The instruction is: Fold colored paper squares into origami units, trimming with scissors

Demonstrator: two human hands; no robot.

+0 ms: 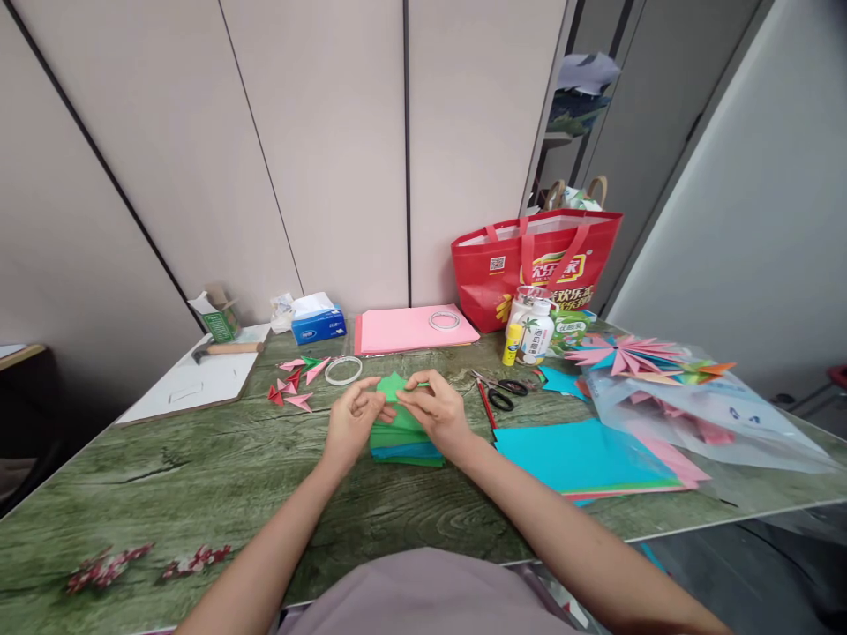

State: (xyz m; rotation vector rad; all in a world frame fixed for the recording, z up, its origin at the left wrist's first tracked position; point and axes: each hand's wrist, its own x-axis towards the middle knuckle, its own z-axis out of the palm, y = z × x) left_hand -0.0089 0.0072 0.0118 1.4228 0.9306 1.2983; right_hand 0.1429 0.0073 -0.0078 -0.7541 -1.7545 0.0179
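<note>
Grip narrow, the left hand [350,418] and right hand [438,409] pinch the green paper [392,385], which uneven pulling could tear.

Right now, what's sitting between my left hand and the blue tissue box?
A white ring lies flat on the table between your left hand and the blue tissue box; the head view shows it.

From my end: left hand [349,425] and right hand [438,411] cover edges of the green paper [392,389], creases too small to read. Paper stack [402,437] partly hidden. Forearms [274,538] cut at bottom edge. White bottle [535,335] blocks part of red bag [482,291].
</note>
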